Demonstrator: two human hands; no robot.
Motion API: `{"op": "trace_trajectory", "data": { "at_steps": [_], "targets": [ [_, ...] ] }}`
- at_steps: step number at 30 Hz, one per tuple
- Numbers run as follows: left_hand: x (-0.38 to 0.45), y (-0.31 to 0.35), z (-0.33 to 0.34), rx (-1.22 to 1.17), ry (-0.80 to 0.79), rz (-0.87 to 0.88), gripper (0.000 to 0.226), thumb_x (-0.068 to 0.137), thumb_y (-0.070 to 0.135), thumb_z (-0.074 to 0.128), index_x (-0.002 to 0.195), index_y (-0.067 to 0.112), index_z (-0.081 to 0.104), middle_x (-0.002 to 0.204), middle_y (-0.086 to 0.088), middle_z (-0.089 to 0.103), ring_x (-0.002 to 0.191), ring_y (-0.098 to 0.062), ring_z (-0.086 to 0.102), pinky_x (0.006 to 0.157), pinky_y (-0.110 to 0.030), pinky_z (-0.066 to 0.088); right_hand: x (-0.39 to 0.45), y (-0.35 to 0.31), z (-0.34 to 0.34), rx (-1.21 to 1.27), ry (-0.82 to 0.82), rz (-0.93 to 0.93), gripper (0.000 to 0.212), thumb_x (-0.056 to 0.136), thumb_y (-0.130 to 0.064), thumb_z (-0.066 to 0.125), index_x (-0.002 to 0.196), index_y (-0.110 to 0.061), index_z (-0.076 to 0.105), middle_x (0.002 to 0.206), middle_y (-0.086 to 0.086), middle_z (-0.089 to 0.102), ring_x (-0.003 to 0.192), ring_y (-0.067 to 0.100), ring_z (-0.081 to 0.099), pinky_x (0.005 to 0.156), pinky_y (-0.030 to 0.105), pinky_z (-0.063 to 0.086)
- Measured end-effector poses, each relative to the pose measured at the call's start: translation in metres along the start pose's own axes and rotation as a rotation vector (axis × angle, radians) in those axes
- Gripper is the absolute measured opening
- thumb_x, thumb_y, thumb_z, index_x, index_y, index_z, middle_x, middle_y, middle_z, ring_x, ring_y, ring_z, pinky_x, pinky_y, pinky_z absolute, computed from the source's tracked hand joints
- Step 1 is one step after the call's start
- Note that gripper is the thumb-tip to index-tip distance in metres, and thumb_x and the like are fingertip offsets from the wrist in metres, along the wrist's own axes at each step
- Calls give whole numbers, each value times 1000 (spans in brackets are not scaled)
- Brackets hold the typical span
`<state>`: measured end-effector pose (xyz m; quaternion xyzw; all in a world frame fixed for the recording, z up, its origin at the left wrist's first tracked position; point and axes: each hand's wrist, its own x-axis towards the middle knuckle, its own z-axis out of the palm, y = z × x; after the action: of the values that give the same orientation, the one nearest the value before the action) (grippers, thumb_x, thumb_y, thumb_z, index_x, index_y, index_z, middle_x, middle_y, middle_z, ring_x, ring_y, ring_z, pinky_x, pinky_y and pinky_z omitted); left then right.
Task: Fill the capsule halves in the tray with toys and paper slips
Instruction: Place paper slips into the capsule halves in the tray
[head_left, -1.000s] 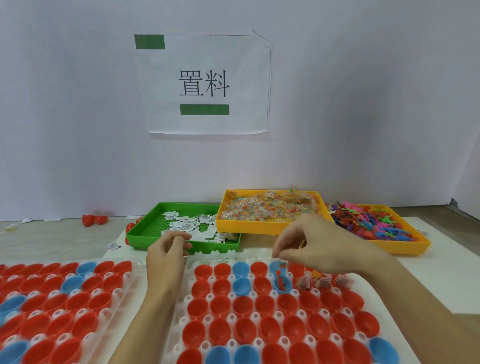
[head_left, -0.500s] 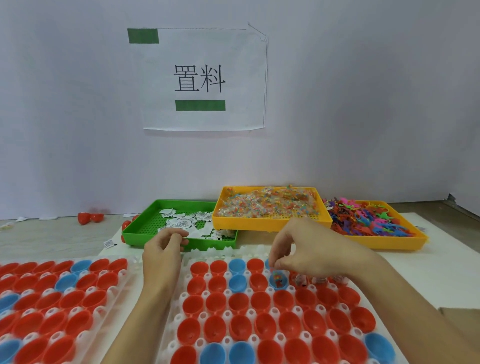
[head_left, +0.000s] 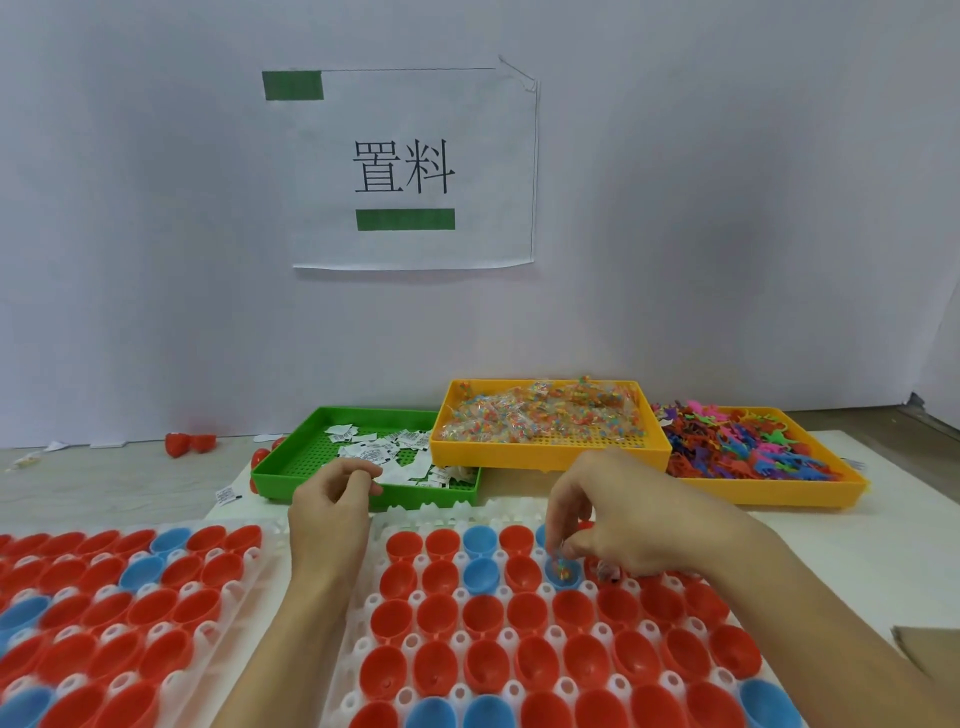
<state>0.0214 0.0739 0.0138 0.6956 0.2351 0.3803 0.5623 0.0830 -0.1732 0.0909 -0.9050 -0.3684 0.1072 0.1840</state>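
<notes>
A white tray (head_left: 415, 642) of red and blue capsule halves fills the near middle of the table, with a second tray (head_left: 244, 582) of the same kind lying just beside it on the left. The right hand (head_left: 618, 525) hangs over the far rows of the middle tray, its fingertips (head_left: 563, 545) drawn together and pointing down into a blue capsule half (head_left: 563, 574) in the second row from the far edge. A small packet of coloured toy pieces (head_left: 562, 570) lies in that cup; whether the fingertips are pinching it or merely touching it is hard to tell from this angle. To the right of that cup, partly under the hand, another filled capsule half (head_left: 608, 571) shows a bit of paper and toy.

The left hand (head_left: 332, 512) rests at the far left corner of the middle tray, between the two trays, fingers curled in towards the thumb; it seems to grip something small, though nothing shows clearly in it.

Beyond the trays, a green bin (head_left: 306, 457) holds white paper slips (head_left: 384, 449). Right of it, a yellow bin (head_left: 550, 452) holds bagged toys (head_left: 540, 415), and further right another yellow bin (head_left: 779, 491) holds loose coloured toy figures (head_left: 737, 441). A paper sign (head_left: 410, 166) with two printed characters hangs on the far wall.
</notes>
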Motion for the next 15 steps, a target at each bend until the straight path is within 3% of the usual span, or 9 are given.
{"op": "trace_trajectory", "data": {
  "at_steps": [4,9,12,15],
  "targets": [
    [-1,9,0,120,-5,84,28,90,1,57,77,23,70,78,4,69,78,-11,62,65,-23,45,0,2,1,3,-3,15,11,85,-13,77,82,-23,78,87,-10,73,82,7,67,67,20,54],
    [6,20,7,432,-77,162,21,87,6,63,78,22,73,77,15,66,73,-3,60,64,-24,43,-2,2,-5,28,-14,-14,13,83,-17,80,92,-25,78,86,-11,71,82,5,66,70,20,56],
    [15,28,16,677,-217,201,14,87,10,64,86,17,76,80,11,67,74,-3,58,70,-23,41,-5,2,-9,40,-9,-31,20,82,-21,81,99,-31,76,86,-17,65,86,-1,61,67,15,49],
    [30,37,29,873,-383,155,13,87,18,68,82,11,78,78,1,73,72,-11,64,63,-24,47,-8,3,-14,37,52,-62,18,86,-26,77,102,-32,75,92,-19,63,92,-2,57,69,14,46]
  ]
}}
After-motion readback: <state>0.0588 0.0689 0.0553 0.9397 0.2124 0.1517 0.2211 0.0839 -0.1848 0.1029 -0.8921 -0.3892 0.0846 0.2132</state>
